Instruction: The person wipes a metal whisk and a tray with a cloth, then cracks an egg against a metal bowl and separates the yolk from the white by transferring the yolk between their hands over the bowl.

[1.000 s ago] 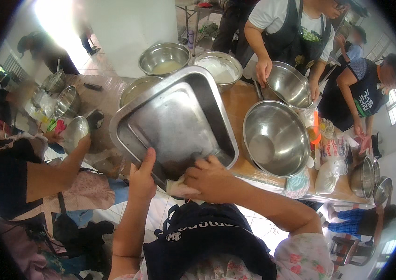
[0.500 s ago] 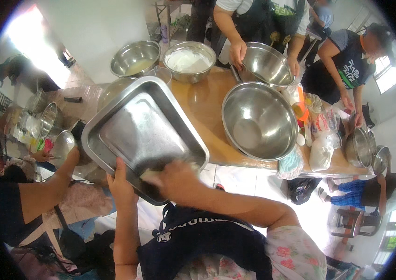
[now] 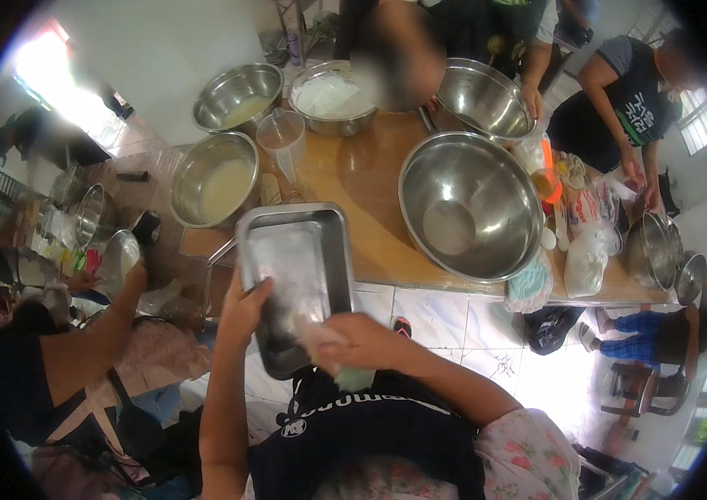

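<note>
Currently, the rectangular metal baking pan [image 3: 291,258] is held tilted at the table's near edge, its far end overlapping the wooden table [image 3: 370,200]. Left hand [image 3: 245,308] clamped on the pan's left rim, thumb over the inside; right hand [image 3: 368,340] closed round a pale cloth [image 3: 355,379] at the lower right corner, slightly blurred. Hands apart, pan between. Just beyond the far rim: a whisk [image 3: 293,197], partly hidden, a steel bowl of pale liquid [image 3: 218,179] and a clear plastic jug [image 3: 282,137]. Farther back, a bowl of white stuff [image 3: 333,100]. To the right, a large steel mixing bowl [image 3: 470,208] reaches close to the near edge; tabletop stretches between it and the pan. Tiled floor [image 3: 487,329] shows between that edge and the right forearm. On the left, a co-worker's arm [image 3: 91,333] crowds the left forearm's side.
</note>
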The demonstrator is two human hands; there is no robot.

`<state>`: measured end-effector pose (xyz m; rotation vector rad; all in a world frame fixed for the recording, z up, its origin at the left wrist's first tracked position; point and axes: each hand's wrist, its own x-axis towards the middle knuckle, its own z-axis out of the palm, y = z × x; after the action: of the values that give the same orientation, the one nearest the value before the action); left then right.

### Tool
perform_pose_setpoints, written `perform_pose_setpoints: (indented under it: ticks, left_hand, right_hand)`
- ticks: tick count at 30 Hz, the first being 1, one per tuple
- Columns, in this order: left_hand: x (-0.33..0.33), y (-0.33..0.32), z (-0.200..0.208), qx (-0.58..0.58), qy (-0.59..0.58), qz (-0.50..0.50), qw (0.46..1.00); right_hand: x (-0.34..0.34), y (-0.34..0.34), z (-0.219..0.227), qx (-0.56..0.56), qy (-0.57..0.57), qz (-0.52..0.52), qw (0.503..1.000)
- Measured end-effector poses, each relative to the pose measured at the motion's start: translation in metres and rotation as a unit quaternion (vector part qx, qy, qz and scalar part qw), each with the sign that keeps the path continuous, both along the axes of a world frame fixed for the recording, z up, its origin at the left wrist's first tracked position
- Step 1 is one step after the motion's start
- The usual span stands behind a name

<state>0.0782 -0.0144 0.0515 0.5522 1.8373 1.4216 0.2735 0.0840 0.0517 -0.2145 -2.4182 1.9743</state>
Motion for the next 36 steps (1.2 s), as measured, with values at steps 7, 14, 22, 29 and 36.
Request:
perform_pose_setpoints:
  ticks: [7,14,22,29,36]
  left_hand:
    - [-0.016,0.088,-0.053,-0.041,-0.117,-0.101,0.987]
    - [-0.043,0.151,-0.079,-0.148,-0.219,-0.077,0.961]
    - [-0.058,0.17,-0.11,-0.042,0.047,-0.051,0.997]
    - [-0.027,0.149,-0.089,-0.097,0.383,-0.075,0.916]
    - [0.013,0.07,-0.09,-0.043,0.397,-0.086,0.913]
  right_hand:
    - [0.047,0.022,0.01,-0.014,0.02,-0.271,0.962]
    - [0.077,0.013,-0.007,-0.058,-0.025,-0.345,0.936]
    - [0.077,0.021,-0.023,-0.096,-0.073,-0.357,0.926]
    - [0.041,0.038,-0.028,-0.074,-0.05,-0.354,0.931]
    - [0.014,0.045,-0.016,-0.107,-0.025,-0.331,0.937]
